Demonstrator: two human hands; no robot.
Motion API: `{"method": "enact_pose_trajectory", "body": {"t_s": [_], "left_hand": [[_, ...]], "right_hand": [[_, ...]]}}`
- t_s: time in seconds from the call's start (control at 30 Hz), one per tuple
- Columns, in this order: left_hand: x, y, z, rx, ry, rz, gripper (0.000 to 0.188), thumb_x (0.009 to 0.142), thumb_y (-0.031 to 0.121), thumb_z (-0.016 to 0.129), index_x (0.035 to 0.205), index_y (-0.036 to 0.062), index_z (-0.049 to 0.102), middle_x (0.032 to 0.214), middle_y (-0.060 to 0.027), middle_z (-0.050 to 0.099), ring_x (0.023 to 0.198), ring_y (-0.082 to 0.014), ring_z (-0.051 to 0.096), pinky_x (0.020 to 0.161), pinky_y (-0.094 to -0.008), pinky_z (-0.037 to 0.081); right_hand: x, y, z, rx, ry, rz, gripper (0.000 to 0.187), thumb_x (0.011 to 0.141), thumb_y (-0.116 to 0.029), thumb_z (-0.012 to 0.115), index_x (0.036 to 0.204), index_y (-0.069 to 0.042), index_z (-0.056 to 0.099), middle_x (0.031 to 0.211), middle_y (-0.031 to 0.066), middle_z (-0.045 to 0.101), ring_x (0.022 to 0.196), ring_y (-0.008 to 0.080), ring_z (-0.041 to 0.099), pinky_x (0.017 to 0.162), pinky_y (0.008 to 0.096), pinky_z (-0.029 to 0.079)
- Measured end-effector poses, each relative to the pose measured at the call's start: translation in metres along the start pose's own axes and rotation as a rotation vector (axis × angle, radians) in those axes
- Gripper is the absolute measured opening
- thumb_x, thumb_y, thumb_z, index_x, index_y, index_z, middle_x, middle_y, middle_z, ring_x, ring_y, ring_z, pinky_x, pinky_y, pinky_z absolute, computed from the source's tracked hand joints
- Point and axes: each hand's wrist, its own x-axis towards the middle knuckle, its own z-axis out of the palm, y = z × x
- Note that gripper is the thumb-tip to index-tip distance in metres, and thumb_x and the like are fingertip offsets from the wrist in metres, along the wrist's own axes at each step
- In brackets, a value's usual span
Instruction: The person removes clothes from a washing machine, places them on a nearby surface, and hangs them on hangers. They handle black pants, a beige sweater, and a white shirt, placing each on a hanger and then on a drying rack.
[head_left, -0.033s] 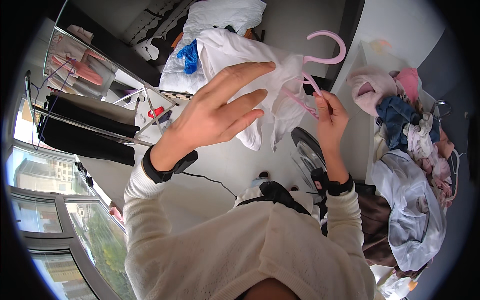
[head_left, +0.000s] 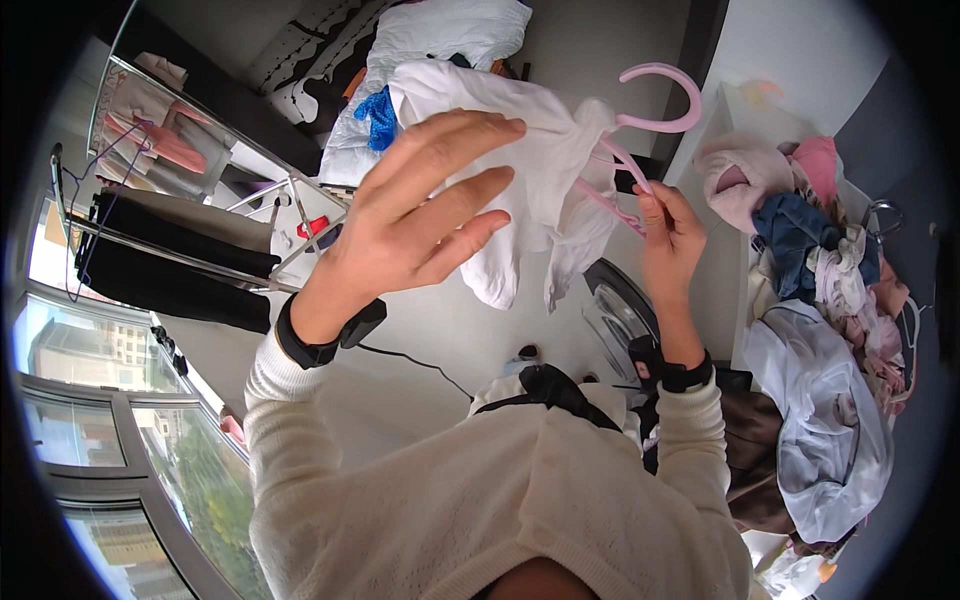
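A pink plastic hanger (head_left: 684,118) is pinched at its right end between the thumb and fingers of my right hand (head_left: 672,228). From the hanger hangs a white garment (head_left: 545,175), its cloth bunched near the hook and its lower parts dangling in two loose ends. The hanger's far side is hidden inside the cloth. My left hand (head_left: 415,205) is in front of the garment's left part, fingers stretched out and apart. Nothing shows in its grasp; whether it touches the cloth I cannot tell.
At left, a metal drying rack (head_left: 150,245) carries black trousers (head_left: 170,275) and pink clothes (head_left: 160,125). Clothes are piled (head_left: 820,250) along the right. A round appliance door (head_left: 620,305) stands ajar below the garment. White bedding (head_left: 470,25) lies at the back.
My left hand has shifted a little left, away from the hook. The hanger and my right hand have moved slightly right, and the garment's loose ends hang a bit lower.
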Motion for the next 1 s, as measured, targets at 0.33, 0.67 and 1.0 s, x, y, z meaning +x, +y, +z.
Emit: {"method": "enact_pose_trajectory", "body": {"t_s": [0.33, 0.67, 1.0], "left_hand": [[-0.012, -0.055, 0.012, 0.322, -0.241, -0.212, 0.044, 0.063, -0.009, 0.057, 0.104, 0.0065, 0.06, 0.094, -0.01, 0.064, 0.084, -0.0315, 0.062, 0.066, -0.0398, 0.051], [0.001, -0.052, -0.04, 0.36, -0.128, -0.33, 0.044, 0.064, -0.01, 0.06, 0.106, 0.0045, 0.059, 0.103, -0.0127, 0.065, 0.092, -0.0364, 0.061, 0.076, -0.0384, 0.052], [-0.068, -0.019, -0.09, 0.717, -0.114, -0.211, 0.027, 0.069, 0.008, 0.064, 0.096, 0.0069, 0.061, 0.073, -0.0018, 0.048, 0.066, -0.0171, 0.053, 0.054, -0.0292, 0.046]], "right_hand": [[0.022, -0.04, -0.043, -0.224, 0.091, -0.331, 0.016, 0.088, -0.01, 0.066, 0.101, 0.0, 0.067, 0.084, 0.0073, 0.062, 0.07, 0.0162, 0.054, 0.062, 0.026, 0.043], [-0.025, -0.011, 0.016, -0.187, -0.246, -0.226, 0.051, 0.072, 0.009, 0.058, 0.121, -0.006, 0.056, 0.104, 0.0152, 0.054, 0.096, 0.0343, 0.051, 0.08, 0.0402, 0.045], [0.057, 0.007, -0.013, -0.653, -0.334, -0.45, 0.035, 0.075, -0.012, 0.074, 0.108, -0.006, 0.063, 0.115, 0.0144, 0.056, 0.116, 0.0349, 0.048, 0.097, 0.0449, 0.038]]}}
